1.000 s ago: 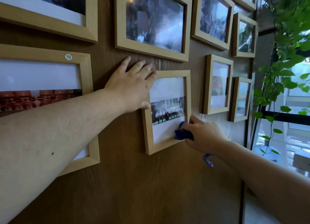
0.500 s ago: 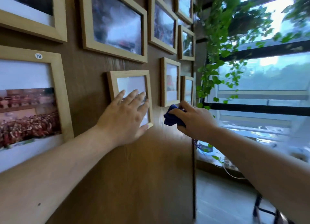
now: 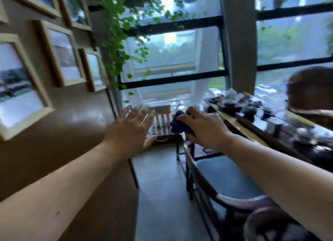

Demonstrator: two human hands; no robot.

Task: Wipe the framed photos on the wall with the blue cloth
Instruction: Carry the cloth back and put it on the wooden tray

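Note:
Several light wooden framed photos hang on the brown wall at the left; one framed photo is nearest, a second frame and a small third frame lie further along. My left hand is off the wall, fingers spread, holding nothing. My right hand is closed around the bunched blue cloth, in the air to the right of the wall's end. Neither hand touches a frame. The picture is blurred by motion.
A trailing green plant hangs by the wall's end before a large window. A dark wooden chair and a table with tea ware stand at right. A person's head shows at far right.
The view has swung right, away from the wall. My left hand has left the small frame and my right hand with the cloth has come off the wall into open air.

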